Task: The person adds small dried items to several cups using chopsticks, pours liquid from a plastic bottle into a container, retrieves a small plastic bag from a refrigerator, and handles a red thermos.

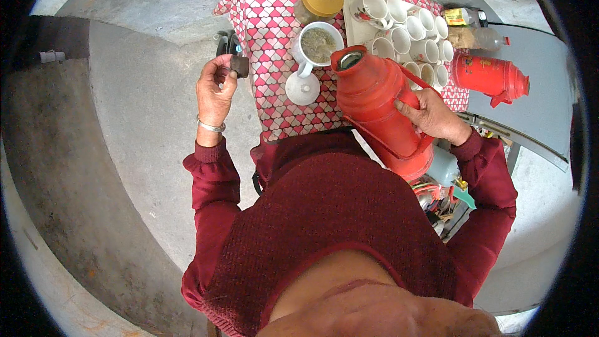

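Grey concrete floor (143, 106) filled the left of the view. Left hand (215, 87) was raised beside the table edge, fingers pinched on a small dark stopper (239, 65), held clear of everything else. A metal bangle (211, 126) sat on that wrist.

Table under a pink heart-pattern cloth (268, 31) came next. On it: a white mug (317, 45) holding pale greenish contents, its white lid (302, 88) lying just beside it, and a jar with a yellow lid (319, 0) behind.

Red flask (377, 103), mouth open and tilted toward the mug, was held against the body. Right hand (433, 115) was wrapped around its side at the handle, fingers closed on it.

Further right: a tray of white cups (409, 25), 1 clear bottle (477, 39) on its side, and a 2nd red flask (490, 75) lying on a grey surface.

Judgement: pouring step in hand, stopper off, spout not yet over the mug. Next move would call for steady tipping with the mouth brought above the mug rim, the weight carried by the right hand alone.
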Demonstrator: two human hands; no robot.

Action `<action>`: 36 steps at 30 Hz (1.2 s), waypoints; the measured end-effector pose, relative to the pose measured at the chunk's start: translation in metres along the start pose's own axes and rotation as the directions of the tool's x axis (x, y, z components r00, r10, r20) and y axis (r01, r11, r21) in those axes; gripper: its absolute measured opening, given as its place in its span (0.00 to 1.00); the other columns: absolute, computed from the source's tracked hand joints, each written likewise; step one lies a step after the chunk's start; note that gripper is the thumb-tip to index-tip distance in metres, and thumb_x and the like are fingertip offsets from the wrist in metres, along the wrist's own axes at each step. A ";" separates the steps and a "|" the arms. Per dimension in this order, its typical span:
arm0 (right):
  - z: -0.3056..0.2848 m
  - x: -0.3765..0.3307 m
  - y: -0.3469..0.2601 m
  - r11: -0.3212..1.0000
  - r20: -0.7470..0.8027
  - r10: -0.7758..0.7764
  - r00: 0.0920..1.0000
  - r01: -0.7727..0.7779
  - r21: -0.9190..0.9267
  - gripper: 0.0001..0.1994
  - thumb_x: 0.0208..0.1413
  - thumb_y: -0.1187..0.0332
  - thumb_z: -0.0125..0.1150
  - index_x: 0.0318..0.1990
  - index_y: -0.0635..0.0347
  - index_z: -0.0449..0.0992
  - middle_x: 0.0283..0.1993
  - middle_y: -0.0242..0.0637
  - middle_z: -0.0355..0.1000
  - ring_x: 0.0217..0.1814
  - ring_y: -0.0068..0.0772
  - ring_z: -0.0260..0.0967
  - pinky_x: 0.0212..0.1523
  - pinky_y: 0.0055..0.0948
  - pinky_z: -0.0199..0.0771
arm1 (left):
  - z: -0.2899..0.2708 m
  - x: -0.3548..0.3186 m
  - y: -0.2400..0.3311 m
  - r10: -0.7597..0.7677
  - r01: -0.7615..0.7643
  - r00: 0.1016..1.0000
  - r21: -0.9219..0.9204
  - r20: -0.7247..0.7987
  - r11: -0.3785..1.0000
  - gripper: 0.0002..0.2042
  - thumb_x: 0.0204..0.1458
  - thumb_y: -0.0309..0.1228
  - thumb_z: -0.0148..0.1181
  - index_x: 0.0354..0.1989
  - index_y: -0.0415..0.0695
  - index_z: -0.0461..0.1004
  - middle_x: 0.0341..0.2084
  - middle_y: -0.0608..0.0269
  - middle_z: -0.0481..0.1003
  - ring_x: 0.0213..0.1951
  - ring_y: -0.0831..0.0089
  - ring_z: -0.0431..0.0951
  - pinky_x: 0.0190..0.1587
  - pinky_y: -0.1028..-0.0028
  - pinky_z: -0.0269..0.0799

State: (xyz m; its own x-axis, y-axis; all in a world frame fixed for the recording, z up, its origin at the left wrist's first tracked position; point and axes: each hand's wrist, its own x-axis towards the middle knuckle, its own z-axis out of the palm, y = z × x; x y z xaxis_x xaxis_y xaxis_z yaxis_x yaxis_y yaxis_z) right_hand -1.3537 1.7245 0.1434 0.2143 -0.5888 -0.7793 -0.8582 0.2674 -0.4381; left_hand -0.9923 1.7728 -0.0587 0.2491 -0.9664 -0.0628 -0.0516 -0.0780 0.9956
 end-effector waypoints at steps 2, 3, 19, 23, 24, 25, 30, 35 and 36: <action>0.001 0.000 0.001 1.000 -0.004 -0.007 1.000 0.007 0.006 0.17 0.59 0.59 0.52 0.25 0.64 0.72 0.12 0.26 0.62 0.11 0.17 0.60 0.13 0.21 0.61 | 0.000 0.000 0.001 0.003 -0.004 1.000 0.007 0.007 1.000 0.15 0.46 0.22 0.56 0.45 0.38 0.71 0.32 0.68 0.72 0.31 0.82 0.69 0.36 0.80 0.68; 0.001 0.000 0.002 1.000 -0.004 -0.011 1.000 0.011 0.007 0.17 0.59 0.59 0.52 0.24 0.64 0.71 0.12 0.26 0.62 0.11 0.17 0.60 0.13 0.21 0.61 | 0.000 0.001 0.002 0.004 -0.004 1.000 0.008 0.009 1.000 0.15 0.46 0.22 0.56 0.45 0.38 0.70 0.32 0.68 0.72 0.31 0.82 0.69 0.36 0.80 0.68; 0.010 -0.023 0.018 0.992 -0.069 -0.049 0.996 0.057 0.116 0.14 0.60 0.61 0.51 0.27 0.62 0.70 0.15 0.23 0.60 0.13 0.13 0.56 0.14 0.18 0.58 | 0.003 -0.003 0.005 0.021 -0.021 1.000 -0.001 0.003 1.000 0.15 0.46 0.22 0.56 0.45 0.37 0.70 0.31 0.68 0.72 0.31 0.82 0.69 0.36 0.80 0.67; 0.015 -0.040 0.024 0.964 -0.181 -0.104 0.978 0.144 0.224 0.12 0.59 0.63 0.52 0.29 0.61 0.69 0.14 0.21 0.58 0.13 0.12 0.54 0.14 0.18 0.57 | 0.008 -0.007 0.013 0.042 -0.042 0.999 -0.002 -0.002 0.999 0.16 0.46 0.22 0.56 0.45 0.38 0.70 0.31 0.68 0.72 0.31 0.82 0.69 0.36 0.80 0.67; 0.016 -0.044 0.028 0.960 -0.202 -0.112 0.973 0.158 0.230 0.11 0.59 0.63 0.53 0.29 0.61 0.68 0.14 0.21 0.58 0.12 0.12 0.54 0.14 0.18 0.57 | 0.009 -0.008 0.015 0.050 -0.050 0.999 -0.009 0.000 0.999 0.16 0.46 0.22 0.56 0.45 0.38 0.70 0.31 0.68 0.72 0.31 0.82 0.69 0.36 0.80 0.67; 0.016 -0.048 0.032 0.956 -0.222 -0.120 0.968 0.173 0.236 0.11 0.59 0.63 0.53 0.29 0.61 0.68 0.14 0.21 0.57 0.12 0.12 0.53 0.14 0.18 0.56 | 0.010 -0.009 0.018 0.064 -0.064 0.998 0.015 0.000 0.998 0.15 0.46 0.22 0.56 0.45 0.38 0.70 0.31 0.68 0.72 0.31 0.82 0.69 0.36 0.80 0.67; 0.015 -0.068 0.056 0.939 -0.283 -0.174 0.943 0.245 0.239 0.11 0.59 0.64 0.53 0.27 0.60 0.68 0.14 0.21 0.58 0.12 0.12 0.53 0.13 0.19 0.53 | 0.020 -0.017 0.036 0.092 -0.092 0.996 0.094 0.009 0.991 0.15 0.47 0.22 0.55 0.45 0.37 0.70 0.32 0.68 0.71 0.31 0.82 0.68 0.36 0.81 0.67; 0.017 -0.086 0.077 0.921 -0.351 -0.123 0.928 0.238 0.308 0.12 0.59 0.63 0.53 0.27 0.60 0.67 0.16 0.22 0.58 0.14 0.11 0.52 0.14 0.18 0.53 | 0.036 -0.030 0.052 0.076 -0.073 0.994 -0.035 0.083 0.997 0.15 0.48 0.23 0.55 0.46 0.38 0.69 0.33 0.69 0.70 0.32 0.82 0.68 0.36 0.81 0.66; 0.017 -0.089 0.082 0.917 -0.354 -0.106 0.929 0.229 0.327 0.13 0.59 0.62 0.54 0.27 0.60 0.67 0.16 0.22 0.58 0.14 0.11 0.52 0.14 0.18 0.53 | 0.041 -0.034 0.056 0.068 -0.061 0.991 -0.068 0.113 0.996 0.15 0.48 0.23 0.55 0.46 0.38 0.69 0.33 0.69 0.69 0.32 0.82 0.68 0.37 0.82 0.66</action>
State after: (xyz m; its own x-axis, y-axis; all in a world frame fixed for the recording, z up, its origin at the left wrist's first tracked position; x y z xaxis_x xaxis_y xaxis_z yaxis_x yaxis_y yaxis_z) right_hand -1.4352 1.8123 0.1690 0.1248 -0.8454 -0.5193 -0.5853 0.3599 -0.7266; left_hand -1.0435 1.7910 -0.0037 0.1340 -0.9910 -0.0021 -0.0011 -0.0023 1.0000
